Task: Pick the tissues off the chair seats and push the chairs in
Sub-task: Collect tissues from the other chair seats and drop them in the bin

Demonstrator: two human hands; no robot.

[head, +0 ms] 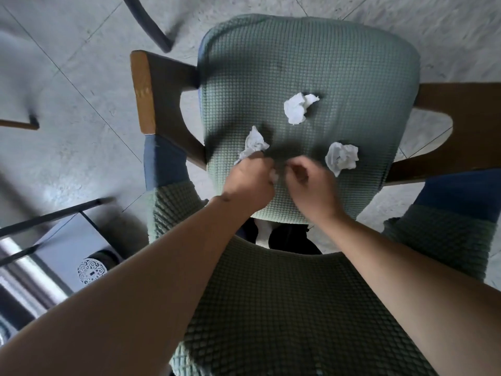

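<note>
Left grip pinching tissue near seat edge; right grip curled, unclear whether holding anything

- Single view: one head-worn wide-angle camera, positioned above and behind the chair backrest.
- Orientation: faces steeply downward and forward, over the backrest onto the chair seat.
- Proximity: close; both forearms enter from the bottom edge, and the left hand and right hand sit near frame centre.
- Coverage: the seat fills the upper centre; the tiled floor surrounds it on the left, top and right.
- Distortion: wide-angle curvature bends straight lines toward the frame edges.
- Shared area: none applicable, as only one view exists.
</note>
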